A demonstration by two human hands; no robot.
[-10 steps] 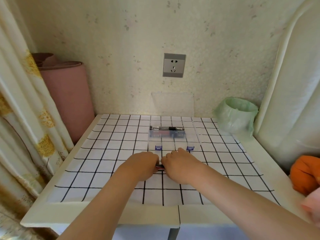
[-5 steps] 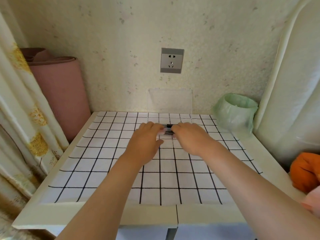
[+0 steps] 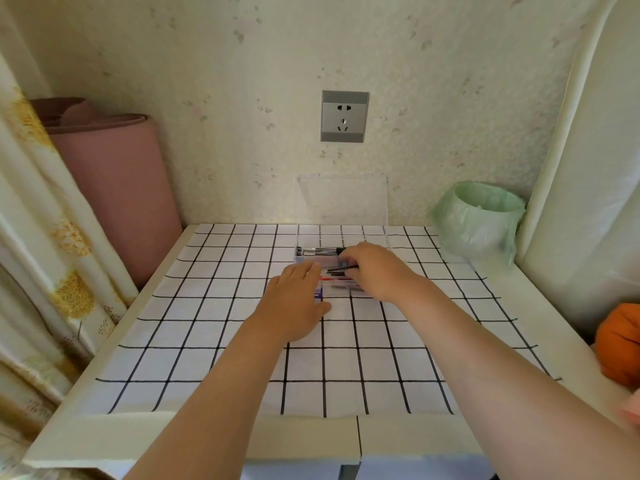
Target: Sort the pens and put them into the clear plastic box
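The clear plastic box [image 3: 311, 259] stands on the checked cloth near the wall, its lid [image 3: 341, 199] raised against the wall. Black pens [image 3: 317, 251] lie along the box's far side. Several more pens [image 3: 334, 278], black and red, lie in the near part of the box, between my hands. My right hand [image 3: 375, 271] is over the box's right part, fingers curled on the ends of those pens. My left hand [image 3: 296, 303] rests flat at the box's near left corner, fingers straight, covering part of it.
A green plastic bag over a bin [image 3: 479, 220] stands at the back right. A rolled pink mat [image 3: 114, 181] leans at the left by a curtain [image 3: 41, 237]. An orange thing [image 3: 620, 341] lies at the right edge. A wall socket [image 3: 344, 116] sits above the box.
Both hands carried a bundle of pens from the near cloth to the box. The pens now lie in the box's near part, and my left hand has drawn back and flattened.
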